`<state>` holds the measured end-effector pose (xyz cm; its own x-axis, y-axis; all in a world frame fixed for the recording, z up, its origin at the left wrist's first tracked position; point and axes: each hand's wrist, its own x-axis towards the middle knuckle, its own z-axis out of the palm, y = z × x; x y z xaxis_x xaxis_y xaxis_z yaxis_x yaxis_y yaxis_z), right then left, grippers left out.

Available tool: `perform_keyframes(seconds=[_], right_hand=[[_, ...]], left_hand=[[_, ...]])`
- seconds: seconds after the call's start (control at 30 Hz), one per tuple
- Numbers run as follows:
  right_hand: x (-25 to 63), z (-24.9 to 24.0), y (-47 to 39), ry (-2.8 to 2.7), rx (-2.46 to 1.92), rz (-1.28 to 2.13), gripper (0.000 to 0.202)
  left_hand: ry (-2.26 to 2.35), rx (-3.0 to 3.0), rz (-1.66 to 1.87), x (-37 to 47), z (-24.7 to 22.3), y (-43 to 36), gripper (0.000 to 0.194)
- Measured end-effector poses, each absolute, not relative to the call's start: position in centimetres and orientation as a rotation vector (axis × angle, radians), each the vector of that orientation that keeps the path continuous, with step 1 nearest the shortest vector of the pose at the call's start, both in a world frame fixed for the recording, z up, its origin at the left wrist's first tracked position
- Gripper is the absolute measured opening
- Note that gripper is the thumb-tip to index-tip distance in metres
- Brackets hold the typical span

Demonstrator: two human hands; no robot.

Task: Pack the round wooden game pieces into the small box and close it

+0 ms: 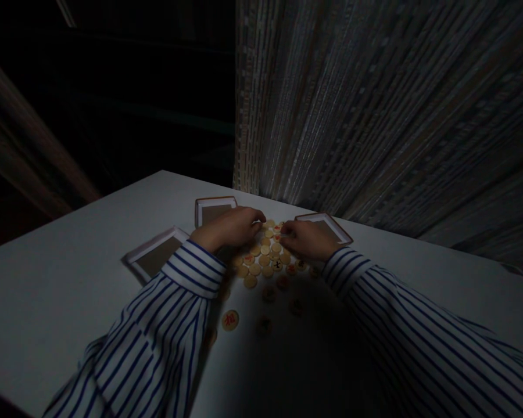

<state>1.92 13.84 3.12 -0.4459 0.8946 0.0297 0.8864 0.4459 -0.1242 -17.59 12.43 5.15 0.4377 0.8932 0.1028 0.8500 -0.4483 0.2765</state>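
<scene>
Many round wooden Chinese chess pieces [264, 260] lie in a loose heap on the white table, some showing red or black characters and others blank side up. My left hand [237, 225] is over the heap's far left side, with its fingers curled and their tips hidden or too dark to make out. Across from it, my right hand [308, 238] bends over the right side, its fingers drawn together beside red-marked pieces. Whatever the fingers of either hand hold, if anything, does not show. Nearer to me lies a separate piece with a red character [230, 320].
Three shallow open boxes or lids surround the heap: one at the left [157, 255], one behind my left hand [215, 204], one behind my right hand [331, 225]. A string curtain [353, 104] hangs behind the white table [70, 278]. The room is dark.
</scene>
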Motion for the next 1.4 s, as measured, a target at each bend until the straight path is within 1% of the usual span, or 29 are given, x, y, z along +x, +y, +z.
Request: perform_keyframes(seconds=[0.17,0.63,0.97,1.17,1.4], right_hand=[[1.5,2.3,14.7,-2.515,-1.63,0.25,0.023],[0.5,2.4,15.0,-2.513,-1.701,0.266,0.015],[0.4,2.2,15.2,-2.57,-1.691,0.228,0.012],[0.4,2.3,15.1,-2.584,-1.702,0.197,0.013],[0.7,2.5,15.0,-2.573,-1.679,0.165,0.015]], left_hand=[[1.529,2.505,0.343,-17.8,4.9,12.7,0.037],[1.566,2.474,0.36,-17.9,5.1,12.6,0.036],[1.535,2.458,0.389,-17.8,5.0,12.7,0.036],[1.525,2.458,0.34,-17.8,5.4,12.6,0.037],[1.552,2.482,0.364,-17.9,5.5,12.4,0.037]])
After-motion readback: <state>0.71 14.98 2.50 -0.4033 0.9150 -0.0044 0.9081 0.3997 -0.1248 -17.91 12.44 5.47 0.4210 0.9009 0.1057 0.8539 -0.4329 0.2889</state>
